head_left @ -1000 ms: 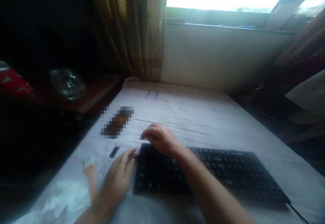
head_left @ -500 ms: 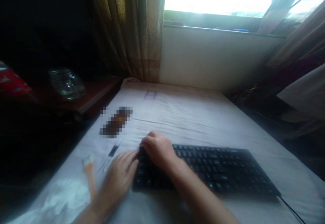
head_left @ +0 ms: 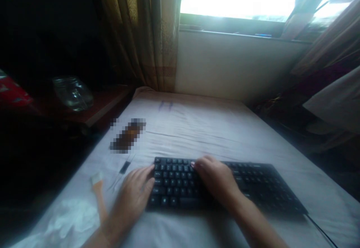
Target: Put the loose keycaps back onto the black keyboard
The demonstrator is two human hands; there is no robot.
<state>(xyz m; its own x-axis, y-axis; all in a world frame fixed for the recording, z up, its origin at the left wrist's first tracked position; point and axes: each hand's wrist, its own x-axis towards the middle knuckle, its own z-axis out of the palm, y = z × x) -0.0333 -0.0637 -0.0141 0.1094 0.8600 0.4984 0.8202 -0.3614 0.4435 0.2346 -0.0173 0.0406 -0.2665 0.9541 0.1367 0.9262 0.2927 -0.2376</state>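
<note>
While the left hand (head_left: 137,188), loosely spread, is touching the keyboard (head_left: 253,183) lying at five o'clock, the right hand (head_left: 216,178) is shifting from its ten-o'clock corner toward twelve, grip hidden; work is apparently advancing along the keys (head_left: 174,175).

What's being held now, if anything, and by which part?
The left hand is at the left edge of the keyboard, but a firm grip can't be confirmed. The right hand is over its middle; whether it holds anything is unclear.
</note>
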